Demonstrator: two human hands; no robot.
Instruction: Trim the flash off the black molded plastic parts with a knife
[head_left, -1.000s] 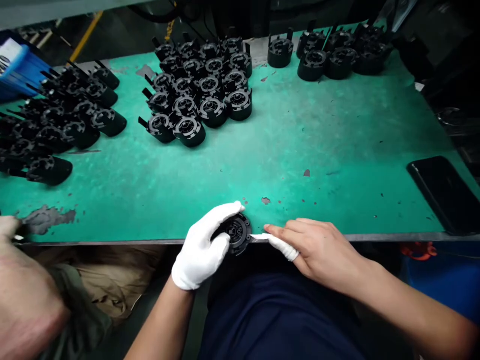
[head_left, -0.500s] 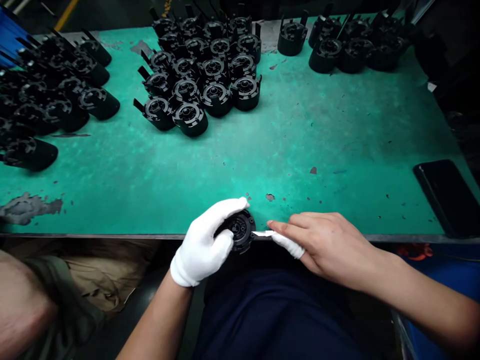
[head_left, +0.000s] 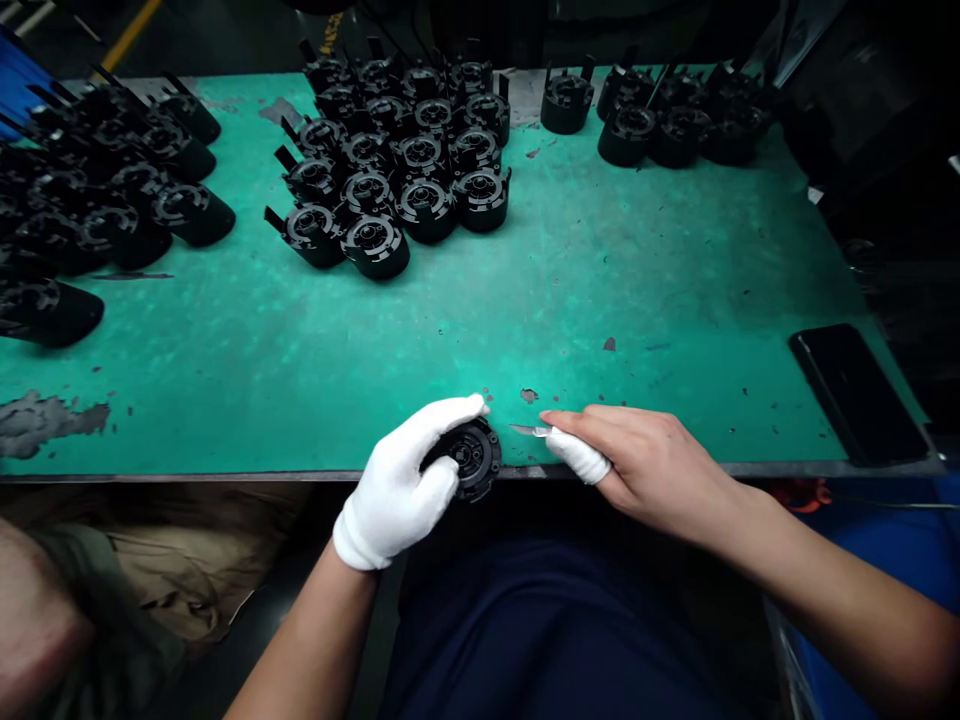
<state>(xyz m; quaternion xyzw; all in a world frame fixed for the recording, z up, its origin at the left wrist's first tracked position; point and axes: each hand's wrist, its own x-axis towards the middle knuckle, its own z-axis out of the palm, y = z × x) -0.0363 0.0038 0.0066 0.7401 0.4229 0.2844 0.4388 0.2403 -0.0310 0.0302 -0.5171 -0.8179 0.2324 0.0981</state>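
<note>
**Gloved Hand Clasped a Moulded Part at the Bench Edge**

The white-gloved left hand (head_left: 401, 485) was closed around a black round moulded part (head_left: 472, 460). Its forefinger lay over the top rim and its thumb pressed the near side, and the part's ribbed face was turned up. The part sat at the near edge of the green bench mat (head_left: 600, 280), partly overhanging it.

The bare right hand (head_left: 652, 465) pinched a small blade (head_left: 527, 430) between the forefinger and a white-wrapped digit. The blade's tip pointed left toward the part, just beside it but not touching.

Farther back on the mat stood a central cluster of like black parts (head_left: 397, 160). A second cluster (head_left: 112, 200) lay along the left side and a third (head_left: 675, 115) at the far right. A dark phone (head_left: 855, 393) lay flat near the right edge. The mat was worn through in a grey patch (head_left: 45, 420) at the near left. Another person's arm (head_left: 30, 620) showed at the lower left corner, below the bench.
</note>
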